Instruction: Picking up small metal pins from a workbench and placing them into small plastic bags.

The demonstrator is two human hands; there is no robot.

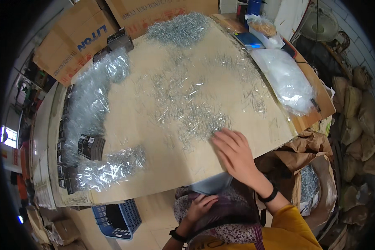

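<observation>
Raking-in step IMO: R hand (236, 157) flat-ish, fingers near-straight, nothing visible in it, thin shiny silver metal pins (202, 120) just past its fingertips. L hand (201, 206) is at the smooth grey tray (212, 183) bodyward of R hand, can't tell if gripping; next pull prob needs curled fingers, aimed trayward.

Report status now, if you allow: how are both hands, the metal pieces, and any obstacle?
Right hand at near edge of scattered metal pieces. Left hand at grey tray. No obstacle seen between right hand and pieces.
</observation>
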